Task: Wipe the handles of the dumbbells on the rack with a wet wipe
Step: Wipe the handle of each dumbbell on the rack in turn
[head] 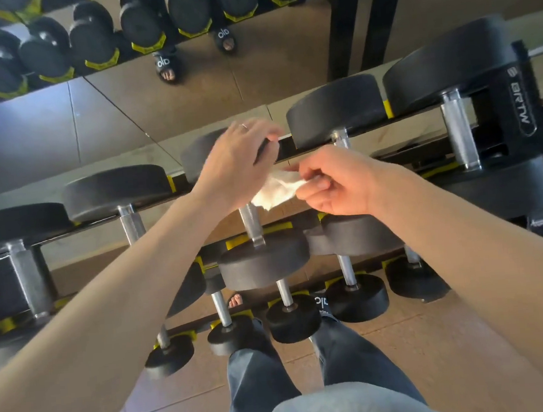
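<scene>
**Wipe over the middle handle: get it wrapped before you rub**

Wipe (pixel 277 190) first: it hangs crumpled and white between your two hands, just above the knurled steel handle (pixel 250 220) of the dumbbell in the middle of the upper tier of the rack (pixel 522 108). Your right hand (pixel 330 184) pinches one end of it, fingers (pixel 316 187) curled tight on the cloth. Your left hand (pixel 238 162) reaches over the other end with its fingers spread loosely; whether they touch the wipe I cannot tell, since the hand is blurred and covers that edge.

To do this step well, open the wipe out flat rather than leaving it bunched, so more damp surface meets the metal. Lay it across the handle, close one hand round it, and run it along the full length between the two black heads (pixel 263 259), twisting as you go so the knurling is cleaned all round. Steady the dumbbell with the free hand, as it will probably roll in its yellow-edged cradle.

Neighbouring handles, one to the left (pixel 132 221) and one to the right (pixel 459 130), stand bare on the same tier, and smaller dumbbells (pixel 293 317) sit on the tier below, near your feet.
</scene>
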